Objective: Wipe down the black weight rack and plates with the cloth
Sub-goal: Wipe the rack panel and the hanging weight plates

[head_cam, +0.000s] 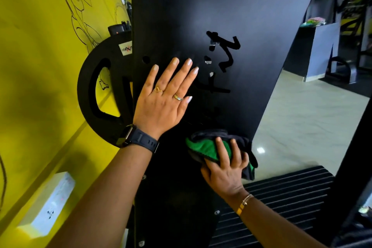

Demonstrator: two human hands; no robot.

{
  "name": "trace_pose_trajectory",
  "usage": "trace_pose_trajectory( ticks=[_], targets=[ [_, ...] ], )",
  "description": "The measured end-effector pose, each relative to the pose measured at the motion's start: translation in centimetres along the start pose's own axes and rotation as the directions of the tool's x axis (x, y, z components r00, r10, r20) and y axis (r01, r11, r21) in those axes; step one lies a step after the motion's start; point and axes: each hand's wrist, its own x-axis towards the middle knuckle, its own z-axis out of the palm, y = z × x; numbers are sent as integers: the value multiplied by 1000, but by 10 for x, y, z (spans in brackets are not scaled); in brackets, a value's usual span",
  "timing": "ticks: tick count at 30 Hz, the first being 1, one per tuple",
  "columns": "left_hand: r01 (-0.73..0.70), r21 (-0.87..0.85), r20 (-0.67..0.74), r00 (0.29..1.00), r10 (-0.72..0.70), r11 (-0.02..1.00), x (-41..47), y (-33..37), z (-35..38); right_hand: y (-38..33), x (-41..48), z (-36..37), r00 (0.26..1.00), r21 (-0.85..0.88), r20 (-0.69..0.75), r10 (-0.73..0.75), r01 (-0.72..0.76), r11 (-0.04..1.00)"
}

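The black weight rack [221,16] filled the middle of the view as a tall flat panel. Its long axis ran from about 6 o'clock up to 12 o'clock, and the top leaned slightly toward 1 o'clock. At 9 o'clock of it stood a yellow wall [40,66] with line drawings. A ribbed black mat [281,197] lay at 5 o'clock, by the panel's foot. A black plate [90,86] stood on edge at 9 o'clock, partly hidden behind the panel's left edge, with its flat face toward the camera.

The left hand [163,98] lay flat on the panel near the centre, its fingers straight, a little spread and pointing toward 1 o'clock. At 5 o'clock from it, the right hand [225,169] curled its fingers over the cloth [205,147] and held it against the panel's lower right part. The cloth was bunched, green and dark, with its long axis from 10 o'clock to 4 o'clock. A white socket [46,203] sat on the wall at 7 o'clock. A dark watch [138,140] circled the left wrist.
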Motion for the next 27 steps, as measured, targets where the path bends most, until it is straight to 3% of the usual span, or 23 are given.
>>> trace_pose_trajectory(
  ticks=[8,13,18,27],
  targets=[
    [1,-13,-20,1000,-1,1000,0,0,-1,28,117,-27,993,29,-114,-5,8,1000],
    [-8,10,-18,1000,8,1000,0,0,0,51,149,-27,938,113,-239,250,-229,967],
    [0,8,-27,1000,0,1000,0,1,1,38,87,-9,897,196,-270,350,-305,932],
    [13,25,-20,1000,-12,1000,0,2,0,-40,-9,21,994,114,-42,100,-95,989]
  ],
)
